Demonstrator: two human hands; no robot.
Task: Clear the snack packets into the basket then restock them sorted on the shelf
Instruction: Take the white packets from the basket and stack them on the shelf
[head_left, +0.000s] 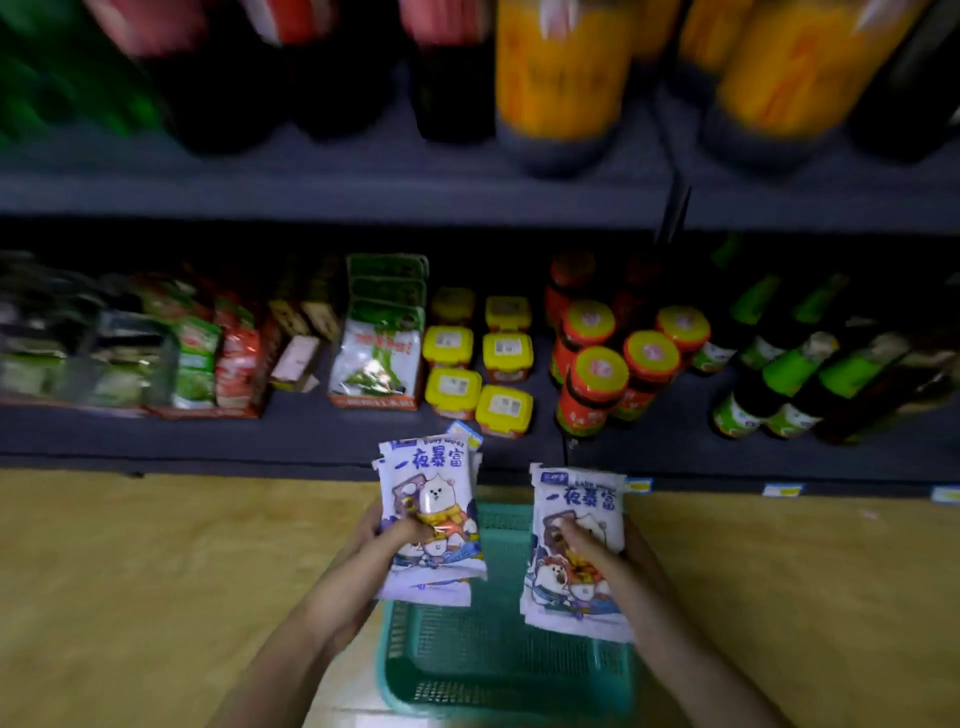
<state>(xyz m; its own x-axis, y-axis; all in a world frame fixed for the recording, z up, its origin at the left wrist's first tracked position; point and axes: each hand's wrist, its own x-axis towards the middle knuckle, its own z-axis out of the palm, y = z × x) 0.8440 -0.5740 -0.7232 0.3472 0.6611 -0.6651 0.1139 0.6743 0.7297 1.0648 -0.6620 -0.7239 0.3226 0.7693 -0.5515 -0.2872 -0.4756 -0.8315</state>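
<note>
We read large purple characters 一夜暴富 on the front packet of the left stack (428, 483), held in the left hand (382, 540), with small "Baby wipes" printed above them. The right stack (579, 499), held in the right hand (615, 566), bears the same 一夜暴富 under a fainter "BABY WIPES". Labels on the jars (597, 384) and the blue price tags (638, 486) are too blurred for us to read.

A: Lower shelf (311, 431), left to right: packets (197, 364) crammed upright, then yellow-lidded tubs (452, 387), orange-lidded jars (597, 376) and green-labelled bottles (779, 384)!

B: Upper shelf (332, 176) carries big bottles (561, 78), all blurred.

A: And on the tan floor (156, 571), a teal basket (493, 660) sits just before the shelf edge.
</note>
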